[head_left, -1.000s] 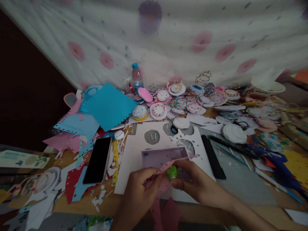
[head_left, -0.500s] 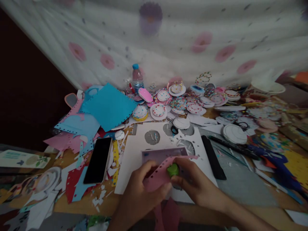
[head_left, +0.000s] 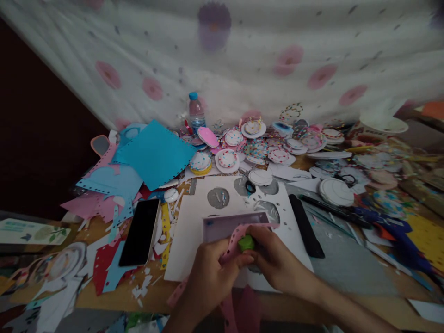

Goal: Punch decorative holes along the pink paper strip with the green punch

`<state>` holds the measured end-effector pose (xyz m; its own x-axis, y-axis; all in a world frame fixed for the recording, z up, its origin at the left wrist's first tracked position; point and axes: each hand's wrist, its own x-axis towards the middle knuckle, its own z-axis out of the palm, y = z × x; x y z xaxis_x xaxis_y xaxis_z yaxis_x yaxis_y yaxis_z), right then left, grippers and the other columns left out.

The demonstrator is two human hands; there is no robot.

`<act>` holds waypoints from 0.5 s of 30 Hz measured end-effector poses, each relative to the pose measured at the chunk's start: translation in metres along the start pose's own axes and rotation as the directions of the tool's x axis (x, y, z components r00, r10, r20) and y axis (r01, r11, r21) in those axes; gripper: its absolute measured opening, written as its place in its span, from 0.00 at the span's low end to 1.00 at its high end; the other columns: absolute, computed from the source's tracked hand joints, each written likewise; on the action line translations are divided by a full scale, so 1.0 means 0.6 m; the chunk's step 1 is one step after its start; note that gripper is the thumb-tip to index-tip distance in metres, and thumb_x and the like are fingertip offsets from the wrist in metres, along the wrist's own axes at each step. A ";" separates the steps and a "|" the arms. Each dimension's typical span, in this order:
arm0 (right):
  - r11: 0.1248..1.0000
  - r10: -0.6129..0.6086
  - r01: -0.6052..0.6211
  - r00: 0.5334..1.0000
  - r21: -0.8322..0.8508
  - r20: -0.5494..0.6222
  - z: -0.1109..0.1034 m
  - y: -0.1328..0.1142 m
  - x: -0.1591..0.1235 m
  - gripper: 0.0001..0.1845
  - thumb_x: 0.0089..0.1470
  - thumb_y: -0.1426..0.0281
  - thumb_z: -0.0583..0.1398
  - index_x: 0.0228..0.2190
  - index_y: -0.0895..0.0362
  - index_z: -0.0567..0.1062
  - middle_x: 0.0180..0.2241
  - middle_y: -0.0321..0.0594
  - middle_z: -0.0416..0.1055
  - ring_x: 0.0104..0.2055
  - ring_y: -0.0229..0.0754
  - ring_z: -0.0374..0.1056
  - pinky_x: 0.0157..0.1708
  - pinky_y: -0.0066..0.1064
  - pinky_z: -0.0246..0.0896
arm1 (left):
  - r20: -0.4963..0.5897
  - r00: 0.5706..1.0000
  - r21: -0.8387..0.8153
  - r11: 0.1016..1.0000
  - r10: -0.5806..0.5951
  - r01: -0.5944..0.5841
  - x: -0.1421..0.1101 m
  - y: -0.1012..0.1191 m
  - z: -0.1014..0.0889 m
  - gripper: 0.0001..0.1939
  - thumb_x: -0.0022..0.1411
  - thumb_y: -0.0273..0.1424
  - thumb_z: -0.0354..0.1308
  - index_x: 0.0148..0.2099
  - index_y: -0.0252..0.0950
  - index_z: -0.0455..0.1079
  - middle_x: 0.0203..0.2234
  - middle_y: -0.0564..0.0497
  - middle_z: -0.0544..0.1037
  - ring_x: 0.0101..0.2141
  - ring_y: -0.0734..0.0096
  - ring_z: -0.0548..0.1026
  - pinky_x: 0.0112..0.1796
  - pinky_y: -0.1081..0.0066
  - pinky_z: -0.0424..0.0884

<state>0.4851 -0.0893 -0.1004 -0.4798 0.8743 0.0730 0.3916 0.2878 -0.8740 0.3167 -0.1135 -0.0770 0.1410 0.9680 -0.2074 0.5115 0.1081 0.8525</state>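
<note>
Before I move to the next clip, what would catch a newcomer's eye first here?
Probably the bright blue sheet, atop the paper pile left of centre. Then, low in the middle, the left hand holding pink perforated paper beside the small green object in the right hand.

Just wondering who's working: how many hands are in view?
2: left hand, low in the middle, holding pink paper; right hand, beside it, holding a green thing.
</note>
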 end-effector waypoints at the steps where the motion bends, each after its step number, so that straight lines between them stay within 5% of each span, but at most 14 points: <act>1: 1.000 0.001 -0.001 1.000 0.000 -0.004 -0.002 0.000 0.001 0.11 0.54 0.75 0.53 0.40 0.57 0.71 0.36 0.44 0.72 0.38 0.46 0.67 0.39 0.38 0.66 | 0.021 1.000 -0.015 1.000 -0.016 0.016 0.001 0.002 -0.003 0.18 0.58 0.40 0.59 0.23 0.33 0.66 0.16 0.59 0.59 0.22 0.77 0.56 0.22 0.75 0.49; 7: 0.999 -0.009 0.009 1.000 0.037 0.006 -0.028 -0.004 -0.004 0.18 0.54 0.64 0.60 0.47 0.53 0.70 0.44 0.45 0.73 0.46 0.50 0.69 0.45 0.42 0.67 | 0.120 0.991 -0.059 0.996 -0.066 0.074 -0.001 0.008 -0.039 0.13 0.57 0.37 0.57 0.26 0.33 0.69 0.19 0.58 0.61 0.24 0.75 0.59 0.24 0.76 0.52; 15: 0.966 -0.096 0.103 0.995 -0.237 0.040 -0.044 -0.002 -0.010 0.14 0.59 0.69 0.56 0.48 0.53 0.67 0.46 0.46 0.69 0.51 0.51 0.63 0.53 0.47 0.57 | -0.073 0.991 -0.276 0.957 -0.116 0.092 -0.008 -0.010 -0.051 0.13 0.59 0.36 0.56 0.27 0.33 0.68 0.19 0.57 0.64 0.23 0.76 0.60 0.24 0.77 0.57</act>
<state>0.5080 -0.0845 -0.0870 -0.5461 0.8264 0.1372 0.5151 0.4604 -0.7229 0.2869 -0.1116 -0.0665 0.0190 0.9629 -0.2693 0.2682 0.2545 0.9291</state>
